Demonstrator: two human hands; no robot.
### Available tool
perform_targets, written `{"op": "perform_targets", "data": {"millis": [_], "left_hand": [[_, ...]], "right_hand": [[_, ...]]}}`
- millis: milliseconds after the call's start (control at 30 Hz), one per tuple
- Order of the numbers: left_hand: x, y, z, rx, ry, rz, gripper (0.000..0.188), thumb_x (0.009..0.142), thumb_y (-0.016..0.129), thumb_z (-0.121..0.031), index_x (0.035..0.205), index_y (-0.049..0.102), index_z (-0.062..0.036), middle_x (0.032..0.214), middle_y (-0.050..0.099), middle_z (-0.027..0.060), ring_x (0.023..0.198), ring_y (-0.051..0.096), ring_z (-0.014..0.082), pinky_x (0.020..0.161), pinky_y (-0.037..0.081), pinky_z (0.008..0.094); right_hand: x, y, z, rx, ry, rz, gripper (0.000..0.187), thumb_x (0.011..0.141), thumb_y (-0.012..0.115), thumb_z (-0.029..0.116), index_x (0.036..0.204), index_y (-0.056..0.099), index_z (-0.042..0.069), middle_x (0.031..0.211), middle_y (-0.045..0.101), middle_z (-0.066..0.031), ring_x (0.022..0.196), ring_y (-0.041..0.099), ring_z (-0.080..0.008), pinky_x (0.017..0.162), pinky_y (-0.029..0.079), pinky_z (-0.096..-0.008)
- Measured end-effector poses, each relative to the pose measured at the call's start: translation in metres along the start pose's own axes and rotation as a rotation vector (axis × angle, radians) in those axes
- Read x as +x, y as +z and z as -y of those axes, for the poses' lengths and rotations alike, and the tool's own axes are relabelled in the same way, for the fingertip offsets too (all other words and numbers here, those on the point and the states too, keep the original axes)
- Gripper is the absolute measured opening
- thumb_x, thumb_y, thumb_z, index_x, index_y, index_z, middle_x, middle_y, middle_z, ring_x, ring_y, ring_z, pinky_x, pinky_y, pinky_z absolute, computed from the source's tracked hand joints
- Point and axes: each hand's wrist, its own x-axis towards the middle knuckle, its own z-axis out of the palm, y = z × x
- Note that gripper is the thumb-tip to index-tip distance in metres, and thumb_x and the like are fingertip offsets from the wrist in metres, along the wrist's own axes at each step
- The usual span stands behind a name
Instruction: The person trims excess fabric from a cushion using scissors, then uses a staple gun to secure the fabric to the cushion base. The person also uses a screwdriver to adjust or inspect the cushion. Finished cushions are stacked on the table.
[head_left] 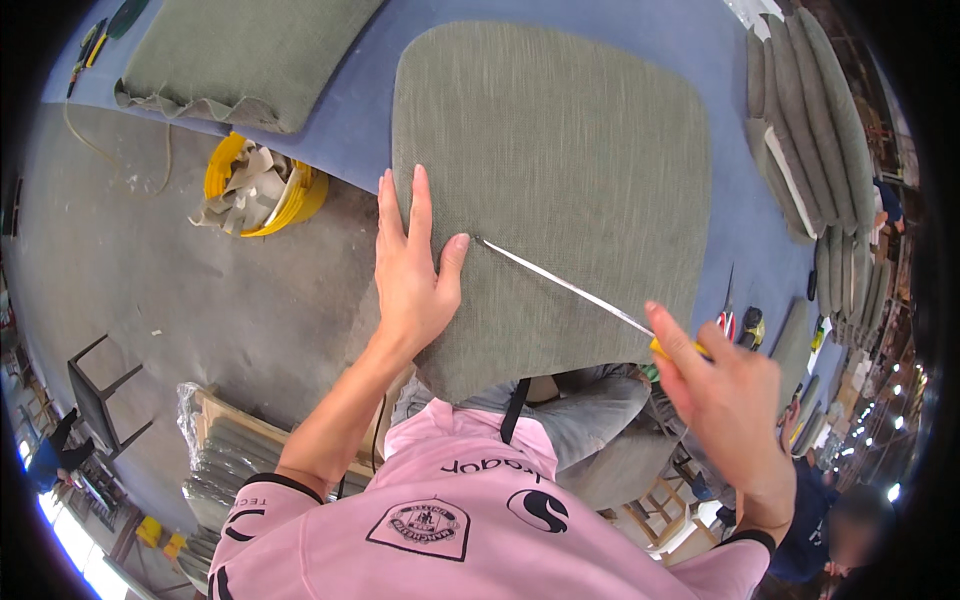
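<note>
A grey-green upholstered seat cushion (560,150) lies on the blue-covered table, its near end over my lap. My left hand (415,265) rests flat along the cushion's left edge, fingers stretched out and thumb on the fabric. Closed in my right hand (715,395) is the yellow handle of a long, thin-shafted screwdriver (570,287). Its pale metal shaft slants left across the cushion, and the tip meets the fabric beside my left thumb. My right index finger is extended along the tool. Whether the tip pierces the cloth I cannot tell.
Another fabric-covered piece (240,60) lies at the far left of the blue table (350,110). A yellow bucket (305,195) of scraps stands on the floor. Stacked cushions (810,120) and red-handled scissors (727,322) are at right. A person (810,520) is at lower right.
</note>
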Motion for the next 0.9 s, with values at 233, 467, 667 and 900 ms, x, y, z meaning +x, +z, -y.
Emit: {"op": "perform_targets", "data": {"millis": [233,467,667,900], "left_hand": [[-0.002,0.001,0.000,0.037,-0.011,-0.021,0.080,0.105,0.066,-0.018,0.173,0.025,-0.0111,0.174,0.020,0.0350,0.158,0.032,0.0529,0.124,0.038,0.0525],[0.003,-0.001,-0.002,0.010,0.001,-0.015,0.088,0.099,0.072,-0.026,0.172,0.027,-0.0079,0.168,0.024,0.0417,0.152,0.037,0.0569,0.123,0.035,0.0587],[0.003,0.001,-0.011,0.058,-0.079,-0.016,0.089,0.097,0.073,-0.028,0.172,0.028,-0.0143,0.169,0.026,0.0384,0.150,0.040,0.0559,0.122,0.036,0.0590],[0.000,0.002,-0.004,0.069,-0.033,-0.033,0.089,0.098,0.073,-0.028,0.173,0.027,-0.0152,0.170,0.026,0.0368,0.147,0.044,0.0557,0.122,0.037,0.0582]], "right_hand": [[-0.037,0.197,0.060,1.185,0.289,-0.086,0.059,0.103,0.075,0.029,0.158,0.057,0.020,0.075,0.062,-0.0082,0.056,0.058,-0.0162,0.052,0.048,-0.0343],[-0.050,0.175,0.069,0.972,0.231,-0.292,0.041,0.102,0.075,0.030,0.135,0.067,0.006,0.087,0.068,-0.0112,0.068,0.070,-0.0278,0.057,0.052,-0.0378],[-0.064,0.159,0.083,0.661,0.327,-0.420,0.037,0.097,0.080,0.027,0.126,0.072,0.007,0.088,0.069,-0.0114,0.066,0.070,-0.0350,0.057,0.055,-0.0439],[-0.063,0.159,0.088,0.670,0.335,-0.393,0.037,0.099,0.077,0.028,0.129,0.071,0.006,0.088,0.070,-0.0120,0.067,0.070,-0.0364,0.056,0.055,-0.0453]]}}
